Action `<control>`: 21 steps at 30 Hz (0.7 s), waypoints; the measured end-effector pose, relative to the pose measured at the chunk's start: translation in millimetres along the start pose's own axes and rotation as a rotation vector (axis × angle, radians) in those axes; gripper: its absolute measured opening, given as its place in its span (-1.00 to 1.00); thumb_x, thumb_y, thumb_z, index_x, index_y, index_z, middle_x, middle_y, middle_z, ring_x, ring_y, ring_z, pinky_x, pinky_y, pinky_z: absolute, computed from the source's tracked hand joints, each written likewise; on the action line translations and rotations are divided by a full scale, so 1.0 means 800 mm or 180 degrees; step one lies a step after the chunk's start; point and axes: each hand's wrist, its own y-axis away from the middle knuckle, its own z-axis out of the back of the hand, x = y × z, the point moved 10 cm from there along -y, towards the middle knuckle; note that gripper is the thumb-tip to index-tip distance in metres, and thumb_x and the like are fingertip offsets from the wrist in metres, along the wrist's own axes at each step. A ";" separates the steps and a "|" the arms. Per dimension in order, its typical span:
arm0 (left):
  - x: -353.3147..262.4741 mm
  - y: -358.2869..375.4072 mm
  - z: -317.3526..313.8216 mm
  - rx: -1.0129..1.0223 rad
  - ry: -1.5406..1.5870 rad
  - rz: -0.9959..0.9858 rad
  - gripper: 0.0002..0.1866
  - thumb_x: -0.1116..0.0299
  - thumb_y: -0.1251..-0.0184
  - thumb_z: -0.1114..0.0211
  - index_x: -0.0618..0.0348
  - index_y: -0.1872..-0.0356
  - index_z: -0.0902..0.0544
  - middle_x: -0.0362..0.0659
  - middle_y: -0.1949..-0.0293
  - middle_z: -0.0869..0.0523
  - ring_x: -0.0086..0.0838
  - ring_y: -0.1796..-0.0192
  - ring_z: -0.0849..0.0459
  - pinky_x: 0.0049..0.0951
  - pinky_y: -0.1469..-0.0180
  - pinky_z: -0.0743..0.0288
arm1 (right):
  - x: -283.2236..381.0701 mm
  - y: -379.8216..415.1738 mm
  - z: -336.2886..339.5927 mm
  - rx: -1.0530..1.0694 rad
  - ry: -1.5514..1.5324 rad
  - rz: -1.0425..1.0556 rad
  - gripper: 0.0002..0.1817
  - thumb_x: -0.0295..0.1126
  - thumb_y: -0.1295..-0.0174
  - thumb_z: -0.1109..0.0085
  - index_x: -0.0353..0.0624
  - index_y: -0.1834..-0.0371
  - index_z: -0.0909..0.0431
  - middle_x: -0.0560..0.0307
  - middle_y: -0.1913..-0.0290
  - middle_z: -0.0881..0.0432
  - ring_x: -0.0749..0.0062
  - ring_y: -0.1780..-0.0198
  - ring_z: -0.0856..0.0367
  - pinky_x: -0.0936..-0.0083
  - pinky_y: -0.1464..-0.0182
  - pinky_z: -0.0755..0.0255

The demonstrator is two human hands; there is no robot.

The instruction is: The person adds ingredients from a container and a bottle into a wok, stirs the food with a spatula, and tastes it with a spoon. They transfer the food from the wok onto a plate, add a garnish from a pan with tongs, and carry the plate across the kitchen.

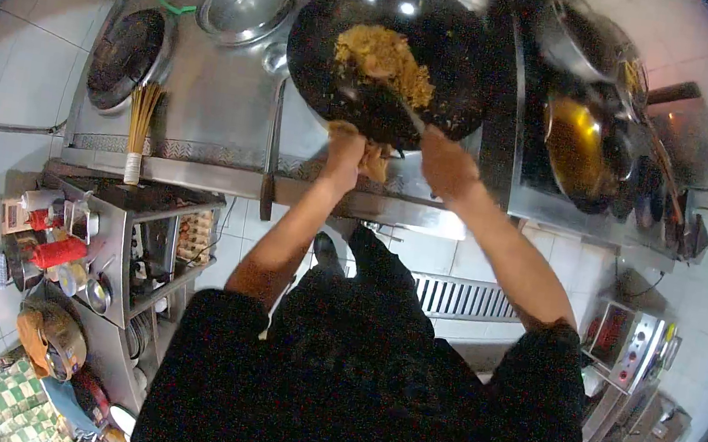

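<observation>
A large black wok sits on the steel stove, with loose yellow-brown fried rice heaped left of its middle. My left hand is closed on a tan folded cloth at the wok's near rim; the handle or rim under the cloth is hidden. In my right hand, fingers wrapped tight, is a long-handled wok spatula. Its shaft slants up and left into the wok, and its head is covered by the rice.
Left of the wok lie a steel ladle and a steel bowl. A bamboo wok brush stands near a dark pan. Oil fills a pan on the right. A steel cabinet with bottles is at lower left.
</observation>
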 end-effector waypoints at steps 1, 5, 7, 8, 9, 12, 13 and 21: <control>0.014 -0.009 0.012 -0.0203 -0.0565 -0.0152 -0.83 0.38 -0.49 -0.03 0.17 0.04 -0.54 -0.10 0.01 -0.59 -0.36 0.01 -0.61 -0.30 0.01 -0.58 | -0.013 -0.013 -0.019 -0.0182 -0.0163 -0.0234 -0.70 -0.45 -0.31 -0.02 -0.38 -0.05 -0.48 -0.21 0.12 -0.66 0.11 0.24 -0.77 0.29 0.21 -0.68; 0.095 -0.028 0.053 -0.0716 -0.0430 0.1166 -0.68 0.21 -0.57 0.04 0.20 -0.06 -0.56 -0.10 -0.02 -0.63 -0.34 0.02 -0.63 -0.27 -0.01 -0.58 | -0.013 -0.061 -0.038 -0.0135 0.0580 0.0123 -0.60 -0.44 -0.30 -0.05 -0.49 -0.14 -0.51 -0.19 0.09 -0.65 0.21 0.06 -0.73 0.34 0.18 -0.67; 0.224 -0.078 0.117 -0.1076 -0.0993 0.0066 -0.89 0.48 -0.27 -0.09 0.27 0.30 -0.58 -0.07 0.38 -0.60 -0.26 0.34 -0.63 -0.21 0.38 -0.49 | -0.073 -0.048 -0.040 -0.1458 0.0595 0.0838 -0.62 -0.49 -0.32 -0.01 -0.55 -0.13 -0.43 -0.21 0.18 -0.68 0.05 0.24 -0.78 0.18 0.28 -0.68; 0.202 -0.071 0.112 -0.1105 -0.0977 0.0048 -0.89 0.48 -0.27 -0.09 0.27 0.30 -0.58 -0.07 0.38 -0.60 -0.26 0.34 -0.63 -0.21 0.38 -0.49 | -0.057 -0.038 -0.013 -0.1463 0.0609 0.0874 -0.62 -0.49 -0.32 -0.01 -0.55 -0.13 -0.43 -0.21 0.18 -0.68 0.05 0.24 -0.78 0.18 0.28 -0.68; 0.146 -0.052 0.089 -0.1075 -0.1318 -0.0095 -0.91 0.49 -0.27 -0.10 0.26 0.30 -0.56 -0.10 0.36 -0.59 -0.30 0.33 -0.61 -0.23 0.34 -0.49 | -0.056 -0.030 0.011 -0.0567 0.0333 0.0144 -0.61 -0.49 -0.35 0.03 -0.51 -0.18 -0.39 -0.19 0.20 -0.69 0.04 0.31 -0.79 0.10 0.30 -0.67; 0.098 -0.034 0.058 -0.1447 -0.0129 0.0243 -0.91 0.54 -0.26 -0.11 0.23 0.23 -0.52 -0.19 0.33 -0.54 -0.39 0.33 -0.53 -0.27 0.33 -0.45 | -0.022 -0.003 -0.024 0.0200 -0.0814 -0.0321 -0.60 -0.43 -0.42 0.11 -0.43 -0.25 -0.32 -0.19 0.21 -0.71 -0.07 0.37 -0.77 0.02 0.37 -0.66; 0.072 -0.026 0.038 -0.1251 0.0184 0.0362 -0.89 0.49 -0.34 -0.13 0.14 0.15 -0.47 -0.21 0.31 -0.53 -0.40 0.31 -0.55 -0.26 0.28 -0.54 | -0.022 -0.024 -0.056 -0.0008 -0.0393 0.0012 -0.61 -0.40 -0.45 0.14 -0.39 -0.26 -0.27 -0.31 0.27 -0.68 -0.21 0.40 -0.73 -0.01 0.41 -0.63; 0.086 -0.039 0.047 -0.1554 0.0308 0.1084 -0.91 0.57 -0.20 -0.12 0.23 0.29 -0.56 -0.17 0.40 -0.54 -0.37 0.37 -0.55 -0.30 0.31 -0.46 | -0.032 -0.026 -0.001 0.0716 -0.0201 -0.0463 -0.72 -0.45 -0.39 0.06 -0.32 -0.11 -0.36 -0.34 0.35 -0.69 -0.16 0.33 -0.76 -0.09 0.28 -0.62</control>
